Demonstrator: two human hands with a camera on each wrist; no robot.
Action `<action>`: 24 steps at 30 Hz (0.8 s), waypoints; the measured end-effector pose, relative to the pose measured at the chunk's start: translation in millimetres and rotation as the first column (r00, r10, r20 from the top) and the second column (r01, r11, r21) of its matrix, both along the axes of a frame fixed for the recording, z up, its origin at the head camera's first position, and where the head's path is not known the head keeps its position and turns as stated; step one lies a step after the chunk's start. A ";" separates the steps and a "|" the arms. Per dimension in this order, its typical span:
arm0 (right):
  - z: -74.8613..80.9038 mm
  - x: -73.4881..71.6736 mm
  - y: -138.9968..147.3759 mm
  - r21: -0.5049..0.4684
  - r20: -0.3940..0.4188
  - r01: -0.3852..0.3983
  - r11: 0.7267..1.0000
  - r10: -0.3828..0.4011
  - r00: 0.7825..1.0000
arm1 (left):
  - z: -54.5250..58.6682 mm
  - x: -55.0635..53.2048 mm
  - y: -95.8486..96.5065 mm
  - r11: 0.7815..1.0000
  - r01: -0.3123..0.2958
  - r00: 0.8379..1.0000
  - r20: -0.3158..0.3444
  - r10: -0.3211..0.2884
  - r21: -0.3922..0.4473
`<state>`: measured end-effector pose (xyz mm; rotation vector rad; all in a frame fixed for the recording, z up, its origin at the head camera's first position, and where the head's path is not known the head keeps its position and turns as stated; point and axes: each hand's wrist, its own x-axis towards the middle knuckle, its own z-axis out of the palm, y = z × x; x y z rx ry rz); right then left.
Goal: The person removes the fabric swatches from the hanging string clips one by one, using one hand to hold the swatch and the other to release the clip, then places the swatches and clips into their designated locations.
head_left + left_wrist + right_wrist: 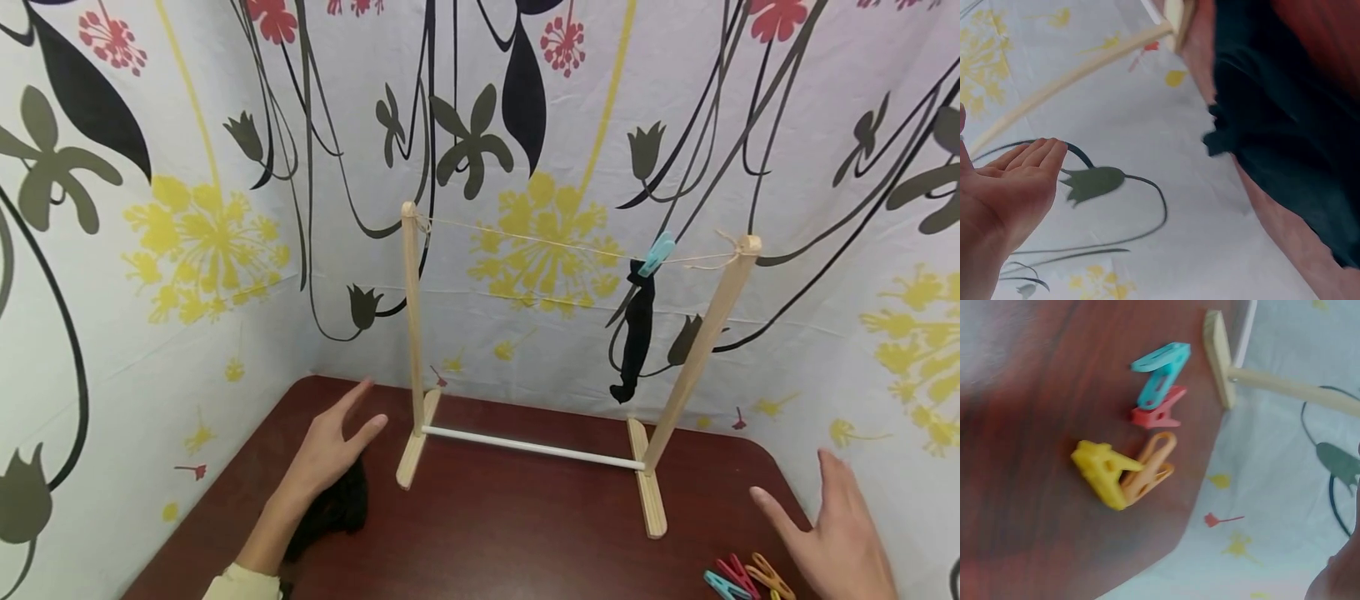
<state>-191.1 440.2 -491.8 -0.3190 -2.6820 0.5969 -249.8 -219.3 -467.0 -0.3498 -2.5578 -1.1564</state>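
Observation:
My left hand (326, 450) hovers at the left with its fingers straight and thumb apart, holding nothing. Beneath it lies a heap of black cloth (341, 504), which fills the right side of the left wrist view as dark folds. At the right, my right hand (843, 533) is also spread and holds nothing. Close beside it on the table are clothespins: a light blue one (1163, 378), a red one (1160, 414), an orange one (1150, 469) and a yellow one (1100, 472). Another light blue clothespin (657, 254) clips a narrow black cloth piece (637, 325) to a string.
The string (525, 237) runs between two wooden posts, the left post (413, 317) and the right post (701, 354). A white rod (532, 447) joins them low down. The frame stands on a dark red-brown table (517, 525), with flower-printed fabric (360, 192) behind.

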 end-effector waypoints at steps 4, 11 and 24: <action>16.6 4.5 -11.1 -0.019 -0.110 -0.048 0.999 0.045 0.993 | 8.1 -0.3 16.0 0.996 0.077 0.997 -0.022 -0.076 0.046; 40.0 2.7 -30.1 -0.066 -0.465 -0.092 0.994 0.051 0.884 | 15.6 -1.7 40.5 0.981 0.161 0.986 -0.071 -0.153 0.109; 76.7 -23.8 -82.9 -0.159 -0.708 -0.199 0.967 0.028 0.706 | 12.3 -15.3 92.6 0.950 0.238 0.970 -0.094 -0.223 0.203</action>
